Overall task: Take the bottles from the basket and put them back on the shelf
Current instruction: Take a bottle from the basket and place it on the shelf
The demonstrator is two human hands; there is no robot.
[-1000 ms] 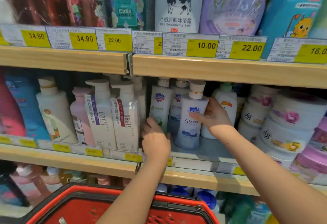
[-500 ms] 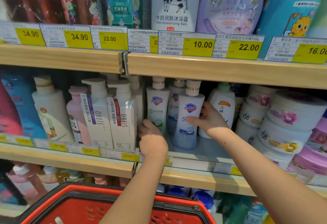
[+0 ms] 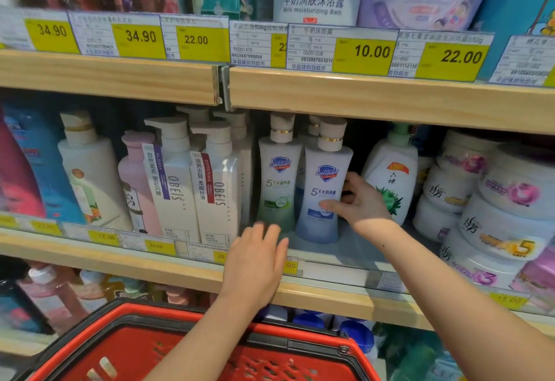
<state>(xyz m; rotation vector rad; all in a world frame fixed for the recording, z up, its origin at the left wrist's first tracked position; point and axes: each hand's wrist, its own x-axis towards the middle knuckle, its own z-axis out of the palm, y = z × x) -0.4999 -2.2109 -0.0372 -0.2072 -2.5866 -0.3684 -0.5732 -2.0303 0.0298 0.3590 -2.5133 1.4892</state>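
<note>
Nearest to the camera is the red basket (image 3: 210,347) at the bottom of the view; inside it only its perforated wall can be seen, and whether any bottle is in it I cannot tell. Above the basket, the left hand (image 3: 255,263) is over the front edge of the shelf (image 3: 330,296), its grip wide, with flat fingers that hold nothing. The fingertips are just in front of the green Safeguard bottle (image 3: 277,182), and contact cannot be told. Further in, the right hand (image 3: 360,200) has its grip on the blue Safeguard bottle (image 3: 322,188): the thumb is across the front label, the fingers are behind the right side. This bottle stands upright on the shelf, just beside the green one. To the left stand two white OBEIS pump bottles (image 3: 219,188), to the right white round jars (image 3: 495,209). Above is the upper shelf with yellow price tags (image 3: 363,53).
</note>
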